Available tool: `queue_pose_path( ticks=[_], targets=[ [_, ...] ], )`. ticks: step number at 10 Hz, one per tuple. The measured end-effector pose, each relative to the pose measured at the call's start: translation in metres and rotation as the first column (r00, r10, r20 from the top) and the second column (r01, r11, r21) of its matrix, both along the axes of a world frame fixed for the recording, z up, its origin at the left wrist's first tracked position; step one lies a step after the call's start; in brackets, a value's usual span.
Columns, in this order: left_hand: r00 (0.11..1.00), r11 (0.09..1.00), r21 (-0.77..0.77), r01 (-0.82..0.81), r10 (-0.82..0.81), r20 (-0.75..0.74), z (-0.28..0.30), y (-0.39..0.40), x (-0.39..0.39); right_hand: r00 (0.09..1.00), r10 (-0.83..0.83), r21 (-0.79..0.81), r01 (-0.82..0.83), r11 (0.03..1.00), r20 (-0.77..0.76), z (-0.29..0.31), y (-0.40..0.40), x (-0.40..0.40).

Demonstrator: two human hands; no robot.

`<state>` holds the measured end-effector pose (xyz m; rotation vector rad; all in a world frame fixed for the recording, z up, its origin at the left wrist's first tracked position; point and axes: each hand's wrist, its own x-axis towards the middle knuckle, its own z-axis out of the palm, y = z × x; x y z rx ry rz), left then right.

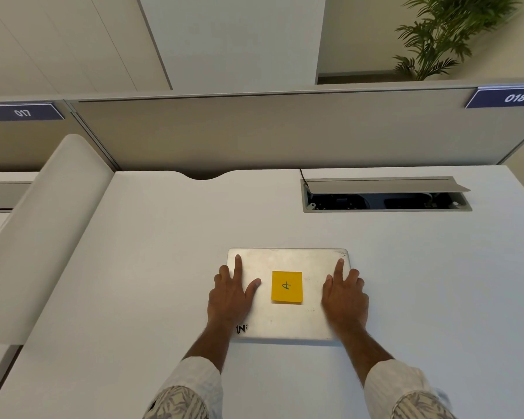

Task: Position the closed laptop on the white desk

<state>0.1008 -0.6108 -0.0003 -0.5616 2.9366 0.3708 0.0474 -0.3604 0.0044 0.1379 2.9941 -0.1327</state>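
A closed silver laptop [288,320] lies flat on the white desk [139,267], near the middle. A yellow sticky note [286,286] with a handwritten mark is stuck on its lid. My left hand [229,294] rests on the lid's left side, fingers spread, some of them over the left edge. My right hand [344,294] rests on the lid's right side the same way, fingers spread over the right edge. Both palms lie flat on the lid; neither hand is closed around it.
An open cable hatch [384,195] with a raised flap sits in the desk at the back right. A beige partition [254,131] with labels 017 and 018 stands behind the desk. A white rounded divider [43,222] borders the left side. A potted palm [442,34] is beyond.
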Motion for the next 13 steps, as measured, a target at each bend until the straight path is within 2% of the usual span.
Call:
queue_pose_path(
  ticks=[8,11,13],
  targets=[
    [1.000,0.993,-0.117,-0.021,0.022,0.009,0.011,0.005,0.006,0.998,0.059,0.018,-0.058,0.998,-0.034,0.001,0.010,0.001],
    [0.995,0.979,-0.203,-0.002,-0.017,-0.095,0.011,0.003,0.003,0.982,0.098,-0.071,-0.111,0.991,-0.163,-0.001,0.009,-0.003],
    [0.982,0.990,-0.135,0.053,-0.076,-0.174,0.013,0.009,0.000,0.967,0.173,-0.164,-0.205,0.965,-0.189,0.005,-0.004,-0.005]
  ],
)
